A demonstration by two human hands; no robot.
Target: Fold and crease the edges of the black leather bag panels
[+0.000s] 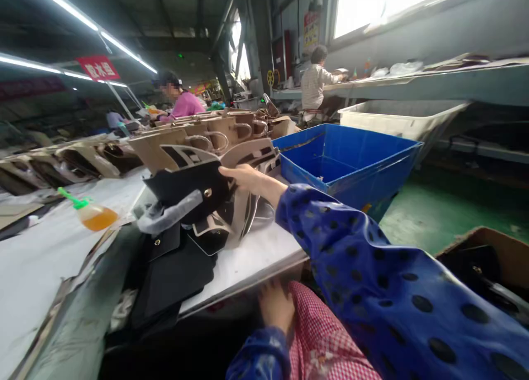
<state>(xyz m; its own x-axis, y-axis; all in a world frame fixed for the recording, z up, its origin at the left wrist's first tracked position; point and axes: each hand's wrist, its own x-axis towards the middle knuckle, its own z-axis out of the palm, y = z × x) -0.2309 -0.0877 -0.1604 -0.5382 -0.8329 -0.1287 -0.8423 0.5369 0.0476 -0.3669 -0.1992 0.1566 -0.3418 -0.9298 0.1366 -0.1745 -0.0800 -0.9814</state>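
Observation:
My right hand (248,180), in a blue spotted sleeve, is closed on the upper right edge of a black bag panel (185,187). The panel is held tilted above the table and has a gold-coloured stud. A handle wrapped in clear plastic (171,213) hangs across its front. Below it lie flat black pieces (177,278), overlapping on the white tabletop (256,258). Beige-edged bag parts (243,154) stand just behind my right hand. Low at the table's front edge is my left hand (278,308), its fingers blurred and partly in shadow.
Left on the table lies a squeeze bottle (97,215) of amber liquid. Rows of beige bag bodies (194,132) stand behind. A blue bin (355,165) and a white bin (397,112) are at right, a carton (491,258) lower right. Two co-workers sit farther back.

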